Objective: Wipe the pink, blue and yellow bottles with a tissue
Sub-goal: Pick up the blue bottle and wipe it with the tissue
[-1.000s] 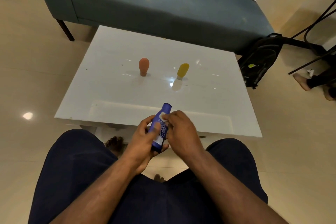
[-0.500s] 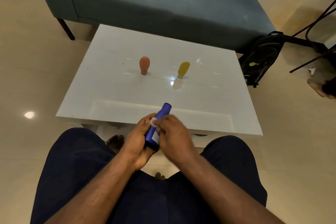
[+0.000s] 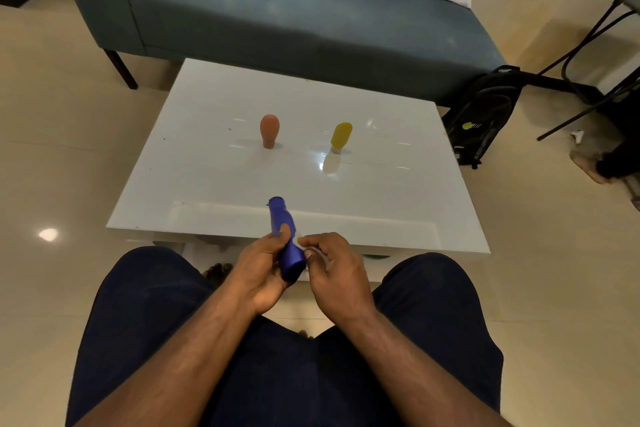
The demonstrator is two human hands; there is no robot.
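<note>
The blue bottle (image 3: 284, 240) is held in the air just above the near edge of the white worktop (image 3: 398, 191), over the person's lap, tilted so that its cap end points away toward the far side. The left hand (image 3: 265, 270) wraps its fingers and thumb round the lower body of the bottle; this is the holding grip. The right hand (image 3: 334, 267) pinches a small white tissue (image 3: 298, 242) against the right flank of the bottle; only a scrap of the tissue shows between the fingers.

Step in hand, as judged: wiping the blue bottle.

Procedure for a good wipe:
- Keep the left-hand grip firm and low, so that the upper body and cap end remain exposed
- Draw the tissue along the length of the bottle, then rotate the bottle in the left hand to present an unwiped face
- Shift the holding grip upward once, so that the base receives a pass as well

The pink bottle (image 3: 269, 130) and the yellow bottle (image 3: 341, 136) stand upright at mid-worktop, well apart from each other, pink on the left, yellow on the right, both clear of the hands
</note>
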